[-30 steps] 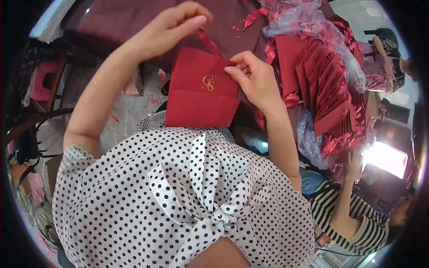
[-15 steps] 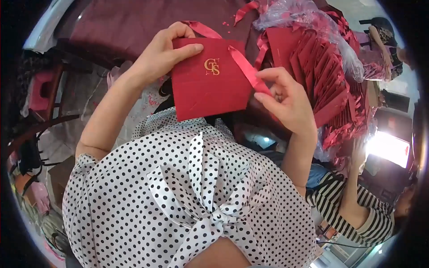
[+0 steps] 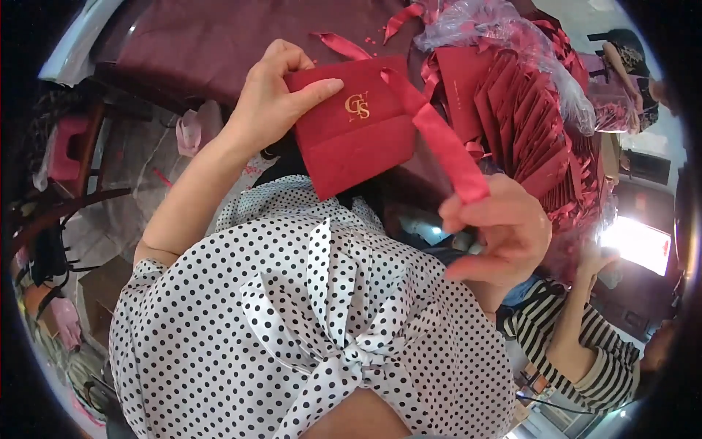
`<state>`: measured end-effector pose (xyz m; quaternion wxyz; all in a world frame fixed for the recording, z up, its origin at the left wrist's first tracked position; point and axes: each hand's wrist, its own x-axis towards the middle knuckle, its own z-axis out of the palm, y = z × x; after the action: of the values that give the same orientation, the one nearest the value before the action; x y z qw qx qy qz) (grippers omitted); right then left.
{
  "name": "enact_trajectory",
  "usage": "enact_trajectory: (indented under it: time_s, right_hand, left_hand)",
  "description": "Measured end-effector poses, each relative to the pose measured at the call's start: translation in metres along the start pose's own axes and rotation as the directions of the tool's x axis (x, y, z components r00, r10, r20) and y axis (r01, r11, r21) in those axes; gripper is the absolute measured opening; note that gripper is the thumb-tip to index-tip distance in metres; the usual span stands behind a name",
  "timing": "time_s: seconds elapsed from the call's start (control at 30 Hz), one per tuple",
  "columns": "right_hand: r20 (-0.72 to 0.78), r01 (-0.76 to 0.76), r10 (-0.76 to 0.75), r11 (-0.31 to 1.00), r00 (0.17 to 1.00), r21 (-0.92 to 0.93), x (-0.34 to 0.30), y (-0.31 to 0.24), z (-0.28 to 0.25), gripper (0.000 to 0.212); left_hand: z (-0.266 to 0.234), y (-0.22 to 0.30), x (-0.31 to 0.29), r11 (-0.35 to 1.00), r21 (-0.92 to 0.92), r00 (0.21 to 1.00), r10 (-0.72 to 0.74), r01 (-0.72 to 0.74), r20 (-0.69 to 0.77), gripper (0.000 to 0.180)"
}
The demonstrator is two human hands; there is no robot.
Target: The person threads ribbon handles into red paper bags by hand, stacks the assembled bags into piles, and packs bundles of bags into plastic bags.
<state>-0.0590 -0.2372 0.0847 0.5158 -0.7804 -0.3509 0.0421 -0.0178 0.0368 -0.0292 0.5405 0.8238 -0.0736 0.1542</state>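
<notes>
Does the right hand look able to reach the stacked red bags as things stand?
Probably yes: the right hand appears close to the stacked red bags, and clear plastic leaves many uncovered.

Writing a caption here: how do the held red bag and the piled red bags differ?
The held bag is single, gripped by the left hand; the piled bags overlap in a row. The held bag shows a large gold emblem; the piled bags show none visible. Both are red, with ribbon showing.
</notes>
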Motion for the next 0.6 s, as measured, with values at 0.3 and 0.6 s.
enact_trajectory:
  time_s: [0.3, 0.6]
  right_hand:
    - [-0.043, -0.102, 0.094, 0.962, 0.995, -0.254, 0.029, 0.001, 0.024, 0.035]
    - [-0.016, 0.199, -0.236, 0.853, 0.972, -0.483, 0.066, 0.014, 0.037, 0.027]
  left_hand:
    - [0.005, 0.013, -0.012, 0.781, -0.457, 0.904, -0.343, 0.426, 0.256, 0.034]
    - [0.000, 0.012, -0.013, 0.624, -0.639, 0.868, -0.137, 0.450, 0.478, 0.021]
